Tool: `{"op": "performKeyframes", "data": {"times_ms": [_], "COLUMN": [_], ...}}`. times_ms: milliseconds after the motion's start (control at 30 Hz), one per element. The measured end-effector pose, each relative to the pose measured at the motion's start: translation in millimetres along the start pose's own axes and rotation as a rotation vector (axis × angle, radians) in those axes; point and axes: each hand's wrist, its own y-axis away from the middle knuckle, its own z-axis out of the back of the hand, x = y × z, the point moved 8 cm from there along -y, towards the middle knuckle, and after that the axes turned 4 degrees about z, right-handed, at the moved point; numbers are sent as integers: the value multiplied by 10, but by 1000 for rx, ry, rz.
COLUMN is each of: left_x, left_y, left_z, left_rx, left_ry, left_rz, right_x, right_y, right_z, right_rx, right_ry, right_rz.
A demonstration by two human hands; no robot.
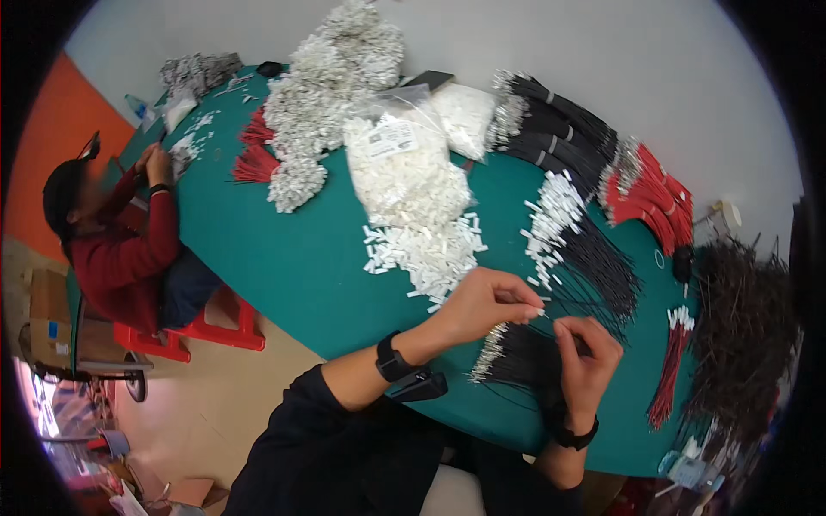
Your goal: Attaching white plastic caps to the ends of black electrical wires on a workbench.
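My left hand [495,305] pinches a small white plastic sleeve [540,312] between thumb and fingertips. Close to its right, my right hand [589,353] is closed in a pinch on a thin black wire, whose end meets the sleeve; whether it sits inside is too small to tell. Below both hands lies a bunch of black wires [527,357] with bare metal tips pointing left. Beyond the hands, black wires with white sleeves on their ends [594,267] are spread out. Left of these, loose white sleeves [426,258] spill from a clear plastic bag [391,168].
A green table [301,258] runs along the wall. Bundled black wires [559,125] and red wires [650,193] lie at the back right. A dark tangled heap [744,318] stands far right, beside a red wire bundle [667,370]. Another person [120,241] works at the left.
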Motion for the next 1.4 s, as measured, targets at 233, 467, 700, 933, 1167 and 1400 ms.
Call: {"op": "performKeyframes", "data": {"times_ms": [233,467,700,933,1167,1400], "left_x": [48,89,99,121,61,-19], "left_y": [8,-11,9,6,23,57], "left_z": [44,5,14,8,14,14], "left_rx": [-24,-33,-56,-68,-57,-79], "left_ry": [25,15,-3,-103,-62,-169], "left_rz": [28,43,42,57,32,-19], "right_x": [3,-34,-71,-76,-35,-36], "right_y": [-11,-19,-12,-41,-18,-15], "right_z": [-78,-13,-47,-67,-121,-118], "right_rx": [44,31,53,106,114,102], "right_ry": [-30,-56,-95,-63,-78,-124], "right_rz": [35,-4,17,33,48,59]}}
